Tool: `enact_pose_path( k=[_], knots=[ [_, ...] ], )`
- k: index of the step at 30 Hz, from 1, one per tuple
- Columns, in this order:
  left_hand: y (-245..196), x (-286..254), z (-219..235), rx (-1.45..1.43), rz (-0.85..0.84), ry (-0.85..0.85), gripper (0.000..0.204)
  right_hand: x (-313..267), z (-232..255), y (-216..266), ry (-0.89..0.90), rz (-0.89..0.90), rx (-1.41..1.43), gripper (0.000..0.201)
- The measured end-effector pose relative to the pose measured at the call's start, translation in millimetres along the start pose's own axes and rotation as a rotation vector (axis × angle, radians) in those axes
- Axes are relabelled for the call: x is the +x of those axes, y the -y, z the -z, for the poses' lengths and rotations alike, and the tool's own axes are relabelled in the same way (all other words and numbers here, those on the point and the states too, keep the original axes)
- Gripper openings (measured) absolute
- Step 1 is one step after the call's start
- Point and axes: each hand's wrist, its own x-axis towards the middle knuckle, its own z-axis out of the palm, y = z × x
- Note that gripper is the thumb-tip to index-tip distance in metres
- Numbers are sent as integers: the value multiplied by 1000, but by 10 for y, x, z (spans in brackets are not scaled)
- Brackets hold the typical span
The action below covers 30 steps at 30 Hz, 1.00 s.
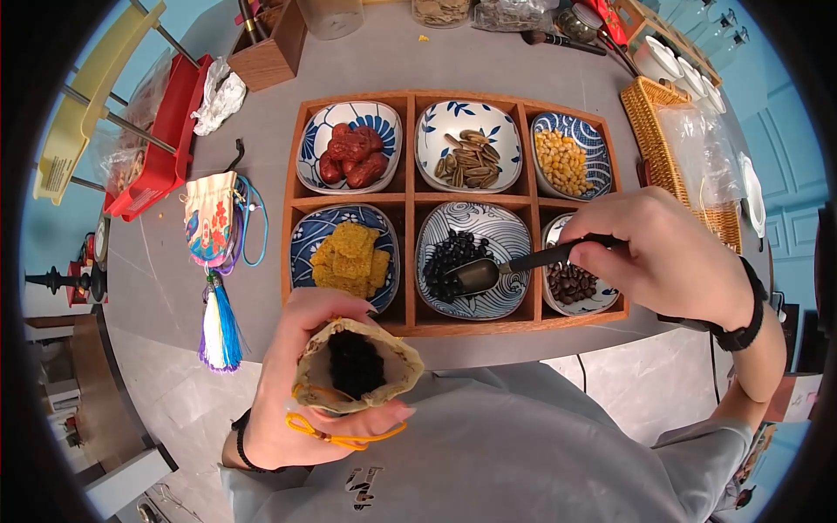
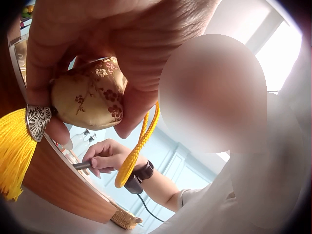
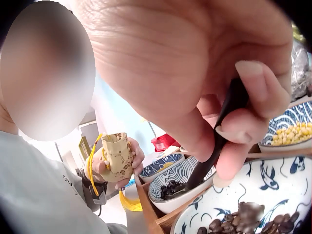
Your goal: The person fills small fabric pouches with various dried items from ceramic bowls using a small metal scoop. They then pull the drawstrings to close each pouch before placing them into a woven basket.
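Observation:
My left hand (image 1: 275, 388) grips a gold brocade pouch (image 2: 85, 100) with a flower pattern, its mouth facing up. Dark contents (image 1: 355, 364) show inside the pouch, and a yellow cord (image 1: 336, 433) hangs from it. The left wrist view also shows a yellow tassel (image 2: 17, 146) with a silver cap. In my right hand (image 1: 667, 253) is a spoon (image 1: 554, 255) with a black handle, pinched between thumb and fingers. The spoon's bowl lies among small black beans (image 1: 438, 266) in a blue-and-white wave-patterned dish (image 1: 513, 231), at the front middle of a wooden divided tray (image 1: 408, 261).
Other compartments hold dishes of red dates (image 1: 353, 157), sunflower seeds (image 1: 471, 161), corn kernels (image 1: 562, 164), yellow chunks (image 1: 350, 261) and brown beans (image 1: 571, 286). An embroidered pouch (image 1: 209, 222) with a tassel lies left of the tray. A wicker basket (image 1: 649, 131) stands at right, a red bin (image 1: 166, 166) at left.

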Motion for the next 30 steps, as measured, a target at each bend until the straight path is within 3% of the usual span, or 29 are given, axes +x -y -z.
enact_pose_path(
  k=[7,10,13,19,26,30],
  knots=[
    [-4,51,41,15,32,-16,82,44,-77,-51,33,-146,186,15],
    [2,85,31,3,51,-38,82,4,-62,-79,-17,-97,200,16],
    [12,121,56,13,52,-46,81,-8,80,-4,-10,-253,246,15],
    [-68,294,86,74,-1,-22,80,-225,317,-36,-184,-221,317,12],
    [-89,450,33,-9,76,56,83,-281,488,399,-261,23,53,16],
    [-128,498,22,-4,46,90,83,-276,371,595,-373,331,-286,25]
  ],
)
